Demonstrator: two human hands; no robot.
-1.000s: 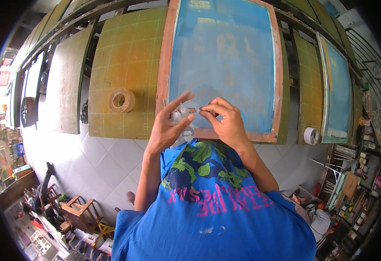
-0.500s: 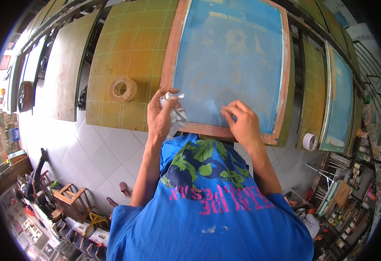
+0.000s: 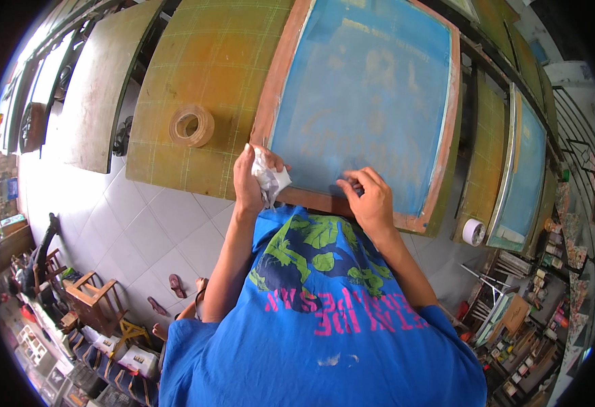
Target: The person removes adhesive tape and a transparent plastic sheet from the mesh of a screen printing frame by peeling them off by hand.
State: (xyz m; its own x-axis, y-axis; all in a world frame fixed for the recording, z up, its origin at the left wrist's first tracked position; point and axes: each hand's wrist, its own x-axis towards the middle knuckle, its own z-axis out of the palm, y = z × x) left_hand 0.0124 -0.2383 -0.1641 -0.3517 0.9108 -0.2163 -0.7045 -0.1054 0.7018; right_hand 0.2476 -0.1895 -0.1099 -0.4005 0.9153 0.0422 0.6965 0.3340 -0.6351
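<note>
The left hand (image 3: pixel 246 184) grips 1 crumpled white wad (image 3: pixel 271 180) by the near left corner of the blue screen (image 3: pixel 372 102), while the right hand (image 3: pixel 372 198) curls narrow, its hold unclear.

mesh (image 3: pixel 368 88): blue (brownish blotches) | frame (image 3: pixel 275 88): pinkish-brown | wad (image 3: pixel 270 180): white | board (image 3: pixel 216 78): olive, green-gridded

The left hand (image 3: pixel 245 182) grips a crumpled white wad (image 3: pixel 271 179) beside the lower left corner of a blue screen (image 3: pixel 372 102) in a wooden frame (image 3: pixel 265 122). The right hand (image 3: pixel 370 202), fingers curled, is over the screen's near edge; whether it touches is unclear. A roll of brown tape (image 3: pixel 204 129) lies on the yellow-green worktop (image 3: pixel 195 61) to the left. Rightward, a white roll (image 3: pixel 468 230) sits near another blue screen (image 3: pixel 528 156). Sandals (image 3: pixel 176 286) lie on the tiled floor (image 3: pixel 155 237).
</note>
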